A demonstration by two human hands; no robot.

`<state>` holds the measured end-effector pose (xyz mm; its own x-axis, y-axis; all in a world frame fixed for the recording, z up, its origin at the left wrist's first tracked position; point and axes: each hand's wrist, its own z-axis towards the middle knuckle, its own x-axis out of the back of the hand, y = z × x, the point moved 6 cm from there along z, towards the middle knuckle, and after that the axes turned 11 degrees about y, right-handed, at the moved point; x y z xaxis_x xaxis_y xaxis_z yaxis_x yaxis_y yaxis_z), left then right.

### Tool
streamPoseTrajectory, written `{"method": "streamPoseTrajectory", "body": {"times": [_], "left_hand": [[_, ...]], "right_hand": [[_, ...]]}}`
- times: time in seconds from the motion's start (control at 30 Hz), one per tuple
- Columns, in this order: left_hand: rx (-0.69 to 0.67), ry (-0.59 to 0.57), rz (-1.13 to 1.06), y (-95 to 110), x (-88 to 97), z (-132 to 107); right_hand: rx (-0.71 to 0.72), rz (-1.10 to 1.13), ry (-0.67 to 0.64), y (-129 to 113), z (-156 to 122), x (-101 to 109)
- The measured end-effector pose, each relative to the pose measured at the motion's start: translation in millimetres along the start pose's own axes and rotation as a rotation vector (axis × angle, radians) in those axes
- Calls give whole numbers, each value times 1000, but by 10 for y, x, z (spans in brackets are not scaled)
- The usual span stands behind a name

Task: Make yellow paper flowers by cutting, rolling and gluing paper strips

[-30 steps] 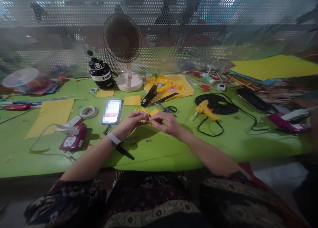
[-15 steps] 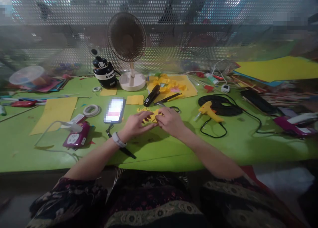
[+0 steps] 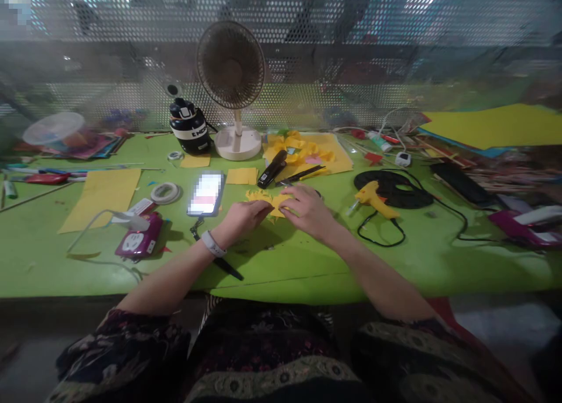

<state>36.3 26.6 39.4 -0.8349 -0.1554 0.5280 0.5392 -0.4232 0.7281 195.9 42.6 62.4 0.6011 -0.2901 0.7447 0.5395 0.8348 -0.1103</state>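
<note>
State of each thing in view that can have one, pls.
Yellow paper piece: partly covered
Left hand: fingers bunched at that piece, grip unclear
Right hand: fingers bent at that piece, grip unclear
Phone: face up, lit
Fan: upright, blade motion unclear
Bottle: upright
Glue gun: lying on its side
Left-side power strip: white plug inserted
Large tape roll: lying flat

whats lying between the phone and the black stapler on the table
In the head view, a small piece of yellow paper lies between the phone and the black stapler, flat on the green table.
</note>
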Motion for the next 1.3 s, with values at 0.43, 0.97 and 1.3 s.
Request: {"method": "streamPoseTrajectory", "body": {"times": [0.43, 0.97, 1.3], "left_hand": [[170, -64, -123, -49, -31, 19], [618, -111, -599, -269, -193, -48], [690, -101, -615, -279, -204, -64]], "right_hand": [[-68, 105, -36, 81, -10, 0], [-521, -377, -611, 540, -166, 200], [-548, -421, -727, 616, -222, 83]]}}
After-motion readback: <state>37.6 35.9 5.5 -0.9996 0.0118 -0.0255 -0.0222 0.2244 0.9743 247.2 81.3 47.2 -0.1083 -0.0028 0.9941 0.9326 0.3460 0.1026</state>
